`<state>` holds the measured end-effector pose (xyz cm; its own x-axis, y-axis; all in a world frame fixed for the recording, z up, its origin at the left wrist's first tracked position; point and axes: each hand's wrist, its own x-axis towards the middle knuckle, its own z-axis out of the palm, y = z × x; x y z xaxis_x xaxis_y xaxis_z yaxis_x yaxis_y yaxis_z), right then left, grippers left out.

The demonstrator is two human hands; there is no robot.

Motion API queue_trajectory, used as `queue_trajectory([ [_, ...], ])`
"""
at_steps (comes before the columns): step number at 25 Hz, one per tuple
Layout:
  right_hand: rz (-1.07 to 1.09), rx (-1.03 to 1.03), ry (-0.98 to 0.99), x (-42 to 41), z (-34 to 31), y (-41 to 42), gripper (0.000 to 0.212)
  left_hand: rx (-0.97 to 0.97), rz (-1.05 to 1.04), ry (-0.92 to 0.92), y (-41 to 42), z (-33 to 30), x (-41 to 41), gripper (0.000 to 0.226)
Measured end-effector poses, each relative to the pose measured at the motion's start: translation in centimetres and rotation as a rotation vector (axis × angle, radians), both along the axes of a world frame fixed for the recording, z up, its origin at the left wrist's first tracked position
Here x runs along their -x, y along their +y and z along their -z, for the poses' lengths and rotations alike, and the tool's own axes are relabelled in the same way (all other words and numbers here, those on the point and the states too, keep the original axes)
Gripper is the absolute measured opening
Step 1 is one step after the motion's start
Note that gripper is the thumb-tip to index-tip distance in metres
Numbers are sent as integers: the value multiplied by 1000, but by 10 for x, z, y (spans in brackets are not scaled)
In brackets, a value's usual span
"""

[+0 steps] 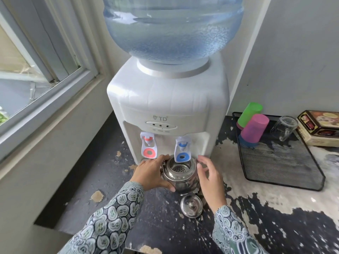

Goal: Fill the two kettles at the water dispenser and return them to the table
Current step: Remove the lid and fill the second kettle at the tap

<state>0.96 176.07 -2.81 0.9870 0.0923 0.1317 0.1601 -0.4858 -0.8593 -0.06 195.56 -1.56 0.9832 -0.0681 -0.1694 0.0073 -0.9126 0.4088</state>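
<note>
A small steel kettle (180, 177) stands lidless under the blue tap (182, 150) of the white water dispenser (167, 99), its strainer showing inside. My left hand (152, 174) wraps the kettle's left side. My right hand (211, 176) is at its right side, fingers spread and touching or nearly touching it. The kettle's lid (191, 205) lies on the counter just in front. A red tap (148, 144) is to the left. Only one kettle is in view.
A black mesh tray (280, 162) at the right holds green, pink and glass cups upside down. A printed box (319, 127) sits behind it. The worn dark counter (110, 180) ends at a window wall on the left.
</note>
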Motion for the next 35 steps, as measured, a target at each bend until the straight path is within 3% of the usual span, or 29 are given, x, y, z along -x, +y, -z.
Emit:
queue_trajectory([
  [6,-3,194,131,-7,-12,7,28,31,14,61,1,-2,-5,112],
  [12,62,47,259,5,-26,19,11,28,-1,62,3,0,-6,113],
  [17,40,-264,185,15,-48,19,18,32,-7,36,2,1,-6,112],
  [21,4,-374,135,3,-49,9,25,28,-8,52,3,0,-6,114],
  [28,-16,-280,283,6,0,-2,12,35,-4,59,3,0,-6,114],
  [35,-37,-283,271,4,4,-3,14,35,0,66,4,0,-8,115],
])
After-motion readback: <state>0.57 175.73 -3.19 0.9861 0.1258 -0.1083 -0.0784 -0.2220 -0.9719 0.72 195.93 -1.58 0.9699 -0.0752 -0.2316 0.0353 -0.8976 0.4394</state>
